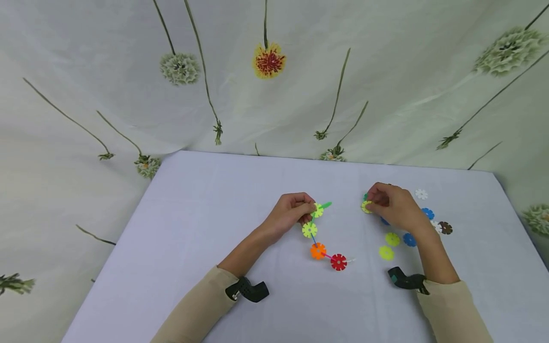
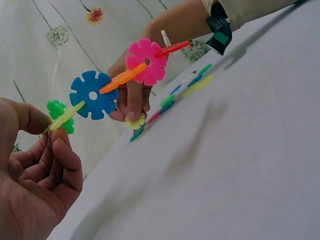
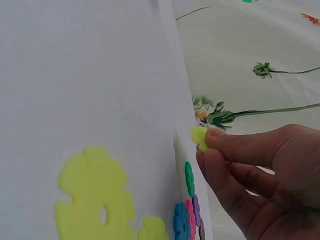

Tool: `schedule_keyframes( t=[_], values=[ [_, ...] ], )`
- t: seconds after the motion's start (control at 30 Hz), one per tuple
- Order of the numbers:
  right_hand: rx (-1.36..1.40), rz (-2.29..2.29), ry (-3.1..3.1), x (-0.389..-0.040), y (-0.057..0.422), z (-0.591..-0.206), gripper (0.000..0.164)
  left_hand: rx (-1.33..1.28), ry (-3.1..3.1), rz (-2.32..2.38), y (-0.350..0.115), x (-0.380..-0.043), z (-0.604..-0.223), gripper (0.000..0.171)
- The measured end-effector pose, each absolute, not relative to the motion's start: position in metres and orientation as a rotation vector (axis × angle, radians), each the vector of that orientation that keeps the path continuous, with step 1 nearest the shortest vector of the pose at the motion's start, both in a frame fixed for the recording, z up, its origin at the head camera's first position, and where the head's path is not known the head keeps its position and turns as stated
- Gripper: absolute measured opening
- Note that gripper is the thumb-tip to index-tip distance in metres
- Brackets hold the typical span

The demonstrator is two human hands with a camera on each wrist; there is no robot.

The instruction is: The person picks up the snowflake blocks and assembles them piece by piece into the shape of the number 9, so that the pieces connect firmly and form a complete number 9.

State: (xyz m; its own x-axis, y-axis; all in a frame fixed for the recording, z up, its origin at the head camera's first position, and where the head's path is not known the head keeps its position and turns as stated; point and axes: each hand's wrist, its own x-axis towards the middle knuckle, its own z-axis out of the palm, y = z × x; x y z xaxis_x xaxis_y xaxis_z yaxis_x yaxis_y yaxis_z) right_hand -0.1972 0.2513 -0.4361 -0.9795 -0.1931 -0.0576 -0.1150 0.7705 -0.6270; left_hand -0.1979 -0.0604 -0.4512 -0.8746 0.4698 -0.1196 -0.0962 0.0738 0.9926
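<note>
Table edge (image 1: 274, 159) well beyond disc chain (image 1: 315, 247)

Soft, diffuse light is falling across the counter (image 1: 206, 228) in the head view, leaving faint shadows. The left wrist view is looking dimmer, with blurry shadows stretching over the counter. In the right wrist view, the nearest yellow disc (image 3: 86, 185) is blurring softly.

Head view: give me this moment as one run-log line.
left hand: pinches disc chain | right hand: pinches yellow disc | contact: disc chain and yellow disc apart | table: loose discs near right hand
</note>
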Motion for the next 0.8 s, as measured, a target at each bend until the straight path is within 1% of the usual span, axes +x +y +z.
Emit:
schedule_keyframes(
  t=[0.23,0.43,0.8],
  values=[
    [-0.243,-1.294,2.754,-0.193,0.235,-0.428,0.018,0.373,1.953,1.847,-0.060,-0.198,-0.452,0.017],
    [-0.285,-1.607,2.489,-0.188,0.218,-0.422,0.021,0.366,1.949,1.842,-0.059,-0.196,-0.450,0.017],
    [-0.274,-1.737,2.334,-0.187,0.202,-0.426,0.024,0.364,1.950,1.835,-0.057,-0.196,-0.452,0.017]
  ],
)
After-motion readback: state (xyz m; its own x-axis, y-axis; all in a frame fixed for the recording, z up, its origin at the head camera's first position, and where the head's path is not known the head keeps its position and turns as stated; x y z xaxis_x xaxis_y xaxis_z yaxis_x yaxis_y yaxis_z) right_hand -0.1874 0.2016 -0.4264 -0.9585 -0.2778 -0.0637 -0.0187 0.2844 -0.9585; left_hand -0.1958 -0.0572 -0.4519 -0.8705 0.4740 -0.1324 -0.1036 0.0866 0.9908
